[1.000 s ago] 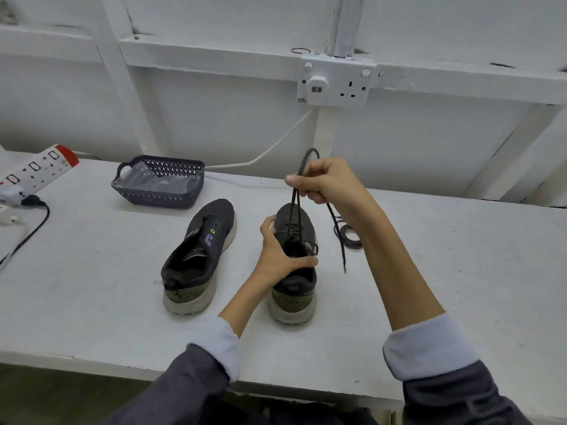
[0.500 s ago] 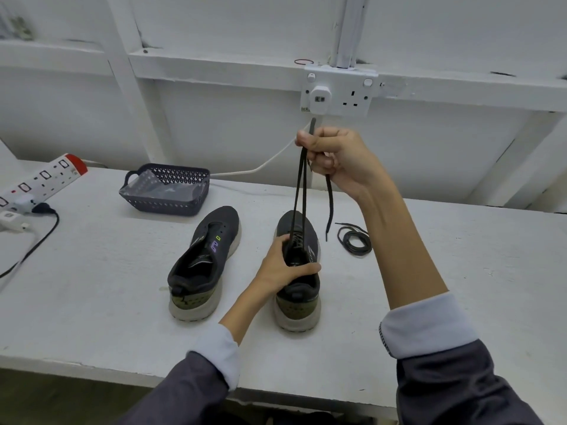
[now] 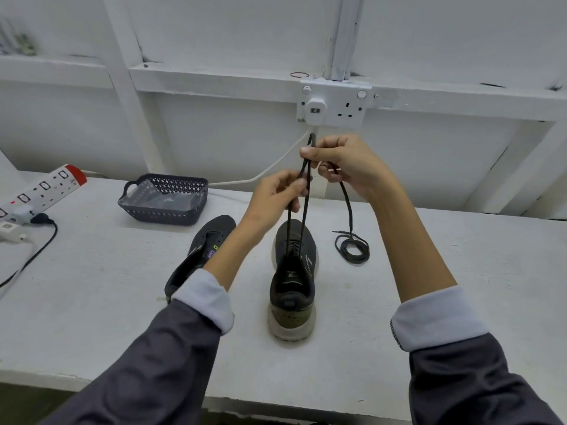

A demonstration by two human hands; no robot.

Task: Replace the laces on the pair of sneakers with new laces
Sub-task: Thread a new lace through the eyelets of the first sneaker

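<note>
- While the lace (image 3: 302,210) is drawn up taut out of the laced sneaker (image 3: 293,280), it is held by both grips. The right grip (image 3: 346,164) is closed on it at the top, and the left grip (image 3: 276,194) is pinched round the two strands just beneath.
- The laced sneaker is stood on the worktop (image 3: 92,286) directly below the grips, with its heel turned towards the person and its toe towards the wall. The lace's long axis is run almost upright from the eyelets to the right grip.
- The left grip is judged the nearer to the sneaker, so any slide down towards the eyelets would be made by it, with the tension kept from above by the right.
- A loose end is let hang from the right grip towards a coiled lace (image 3: 352,246) laid on the worktop just right of the sneaker. Whether the two touch cannot be told.
- Whether the held lace is the old one or the new one cannot be told.
- The other sneaker (image 3: 211,240) is laid to the left, partly hidden behind the left forearm. No lace is seen in its eyelets.
- A dark basket (image 3: 165,210) is set at the back of the worktop, and only crumpled clear plastic can be made out in it.
</note>
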